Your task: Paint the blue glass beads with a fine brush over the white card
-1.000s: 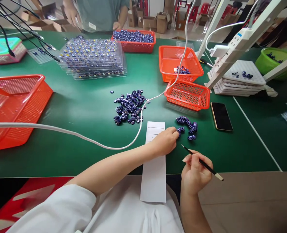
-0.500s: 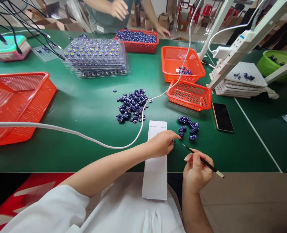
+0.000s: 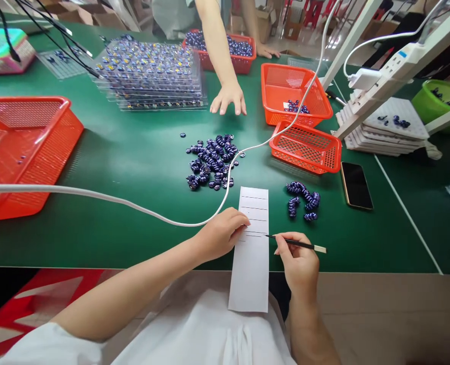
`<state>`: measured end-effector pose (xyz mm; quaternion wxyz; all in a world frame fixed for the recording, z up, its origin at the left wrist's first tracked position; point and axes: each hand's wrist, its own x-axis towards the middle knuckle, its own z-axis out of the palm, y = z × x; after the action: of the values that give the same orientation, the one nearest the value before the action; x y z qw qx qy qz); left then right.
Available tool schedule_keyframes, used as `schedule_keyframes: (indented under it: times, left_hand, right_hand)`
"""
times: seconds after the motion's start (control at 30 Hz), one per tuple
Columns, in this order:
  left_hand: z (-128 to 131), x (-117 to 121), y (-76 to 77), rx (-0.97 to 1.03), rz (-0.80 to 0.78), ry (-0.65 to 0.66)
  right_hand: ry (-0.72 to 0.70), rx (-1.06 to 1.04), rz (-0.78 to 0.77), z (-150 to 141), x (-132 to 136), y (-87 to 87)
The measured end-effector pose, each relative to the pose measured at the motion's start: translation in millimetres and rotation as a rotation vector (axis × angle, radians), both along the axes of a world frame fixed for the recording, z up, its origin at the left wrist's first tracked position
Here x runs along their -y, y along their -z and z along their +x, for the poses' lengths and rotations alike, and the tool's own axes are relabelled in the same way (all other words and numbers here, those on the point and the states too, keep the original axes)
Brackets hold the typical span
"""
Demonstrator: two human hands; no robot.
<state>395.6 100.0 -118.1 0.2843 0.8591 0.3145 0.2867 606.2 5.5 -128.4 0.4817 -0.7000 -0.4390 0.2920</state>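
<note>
A long white paper strip (image 3: 250, 284) with dark cross lines lies over the table's front edge. My left hand (image 3: 225, 233) rests on its left side, fingers closed and pressed together; what they hold, if anything, is hidden. My right hand (image 3: 299, 261) grips a thin black brush (image 3: 295, 242) with a pale end, its fine tip at the strip's right edge. Beyond the strip is a loose pile of small shiny dark-blue beads (image 3: 213, 159). More beads (image 3: 304, 195) stand in curved rows to the right, apart from both hands.
A white cable (image 3: 164, 219) crosses the green table. Orange baskets (image 3: 304, 149) and a phone (image 3: 356, 185) lie to the right, a large orange basket (image 3: 31, 162) to the left. Stacked clear trays (image 3: 149, 76) stand behind. A co-worker's hand (image 3: 228, 99) reaches over the pile.
My left hand has drawn back left from the bead rows to the strip. My right hand has brought the brush left to the strip's edge. The co-worker's arm has reached forward.
</note>
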Motion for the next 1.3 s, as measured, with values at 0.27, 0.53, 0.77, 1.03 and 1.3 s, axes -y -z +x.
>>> schedule_keyframes:
  times: [0.27, 0.53, 0.77, 1.03, 1.3]
  left_hand:
    - [1, 6, -4.8, -0.187, 0.189, 0.161]
    - [-30, -36, 6.1, -0.126, -0.007, -0.223]
    - [-21, -91, 13.4, -0.049, -0.069, -0.353]
    - [-29, -46, 1.4, -0.059, -0.047, -0.268]
    - [-125, -44, -21.3, -0.079, -0.294, -0.426]
  right_hand:
    - [0.002, 0.055, -0.047, 4, -2, 0.0]
    - [0.056, -0.024, -0.086, 9, -2, 7.0]
    - [0.068, -0.065, -0.124, 7, -4, 11.2]
    - [0.084, -0.027, -0.140, 1, 4, 1.1]
    - [-0.258, -0.326, -0.055, 26, -10, 13.4]
